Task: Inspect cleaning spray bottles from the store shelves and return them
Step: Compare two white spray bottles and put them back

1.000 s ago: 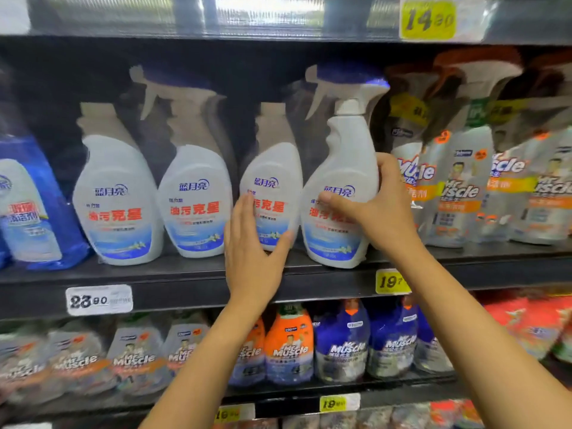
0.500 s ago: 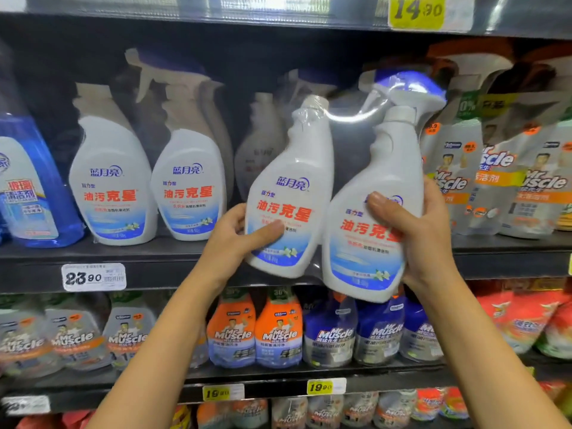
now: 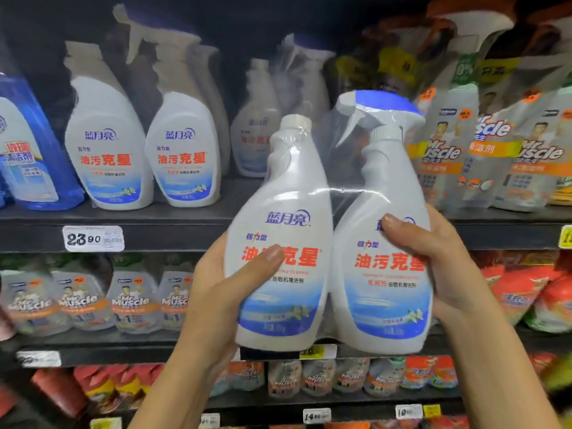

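A shrink-wrapped twin pack of white cleaner bottles is held up in front of the shelves, labels facing me. Its left bottle [image 3: 283, 243] has a plain white cap. Its right bottle [image 3: 383, 274] carries a blue and white trigger sprayer. My left hand [image 3: 229, 292] grips the left bottle, thumb across its red lettering. My right hand [image 3: 433, 267] grips the right bottle, thumb over the top of its label. Both bottles stand nearly upright, off the shelf.
Behind the pack, the middle shelf [image 3: 173, 233] holds a similar white twin pack [image 3: 142, 156], a blue bottle [image 3: 28, 150] at the left, and Mr Muscle packs [image 3: 483, 150] at the right. A gap shows behind the held pack. Lower shelves carry more packs.
Both hands lifted the twin pack off the middle shelf and drew it toward me and down. It now stands more upright and fills more of the view.
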